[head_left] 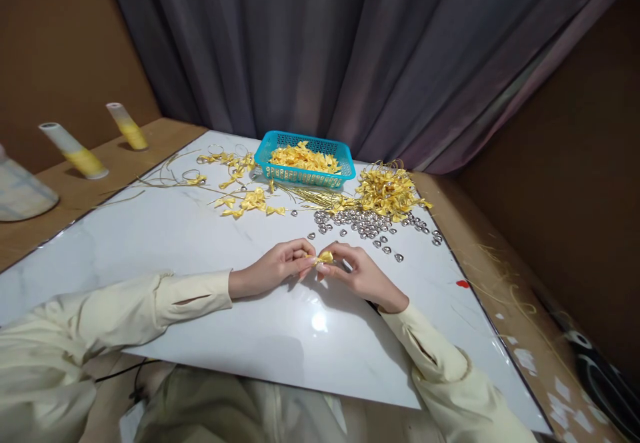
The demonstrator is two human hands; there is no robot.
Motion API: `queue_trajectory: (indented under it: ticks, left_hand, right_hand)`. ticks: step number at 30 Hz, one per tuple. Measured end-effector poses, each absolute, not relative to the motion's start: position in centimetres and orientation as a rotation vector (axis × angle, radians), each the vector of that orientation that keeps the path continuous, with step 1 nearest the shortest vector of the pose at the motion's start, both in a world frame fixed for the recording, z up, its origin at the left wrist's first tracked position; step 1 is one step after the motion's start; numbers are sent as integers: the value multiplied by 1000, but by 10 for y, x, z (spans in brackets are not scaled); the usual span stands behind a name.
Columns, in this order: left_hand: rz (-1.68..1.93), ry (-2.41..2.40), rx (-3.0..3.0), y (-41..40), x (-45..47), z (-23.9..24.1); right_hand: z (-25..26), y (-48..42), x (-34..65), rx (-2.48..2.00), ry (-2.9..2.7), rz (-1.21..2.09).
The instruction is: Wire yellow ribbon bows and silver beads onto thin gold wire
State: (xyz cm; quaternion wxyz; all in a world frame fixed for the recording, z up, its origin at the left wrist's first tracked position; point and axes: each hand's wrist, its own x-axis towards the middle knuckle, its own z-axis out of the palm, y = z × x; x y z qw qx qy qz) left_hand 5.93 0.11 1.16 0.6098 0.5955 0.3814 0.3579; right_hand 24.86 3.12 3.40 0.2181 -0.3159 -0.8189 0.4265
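At the back of the glossy white tabletop (pixel 165 243), as the head view showed us, sat a teal basket (pixel 261 154) of perforated plastic, rectangular with rounded corners and heaped with small yellow bows (pixel 305 158), some showing through its pierced walls. Near the middle of the tabletop, in front of the basket, was the small yellow bow (pixel 326 257) we were handling, smooth and satiny. Our left hand (pixel 285 263) and right hand (pixel 357 270) met there, each pinching it between thumb and fingers, though the fingertips hid part of it.

Just beyond our right hand lay a scatter of shiny silvery pieces (pixel 370 225), many rounded to a point like hearts. Behind them rose a tangled pile (pixel 385 191) of yellow bows and looped cords, with thin gold strands (pixel 320 198) stretched straight out to its left. Loose bows (pixel 253 200) lay left of these, in front of the basket, among curling wiry cords (pixel 173 180). Off to our left, on a brown surface, stood two tapering pale tubes (pixel 85 160) (pixel 134 135), their lower parts banded in yellow. Near the right edge of the tabletop we saw a small, flat, bright red piece (pixel 463 284).
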Motion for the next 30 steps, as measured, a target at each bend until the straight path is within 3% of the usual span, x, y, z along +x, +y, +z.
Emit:
queue_trajectory:
  ticks: [7,30]
  left_hand:
    - [792,852,1345,4,59,9]
    - [875,900,1447,4,60,5]
  right_hand:
    - [26,33,249,-849,-2319,838]
    - [30,33,248,-900,-2341,860]
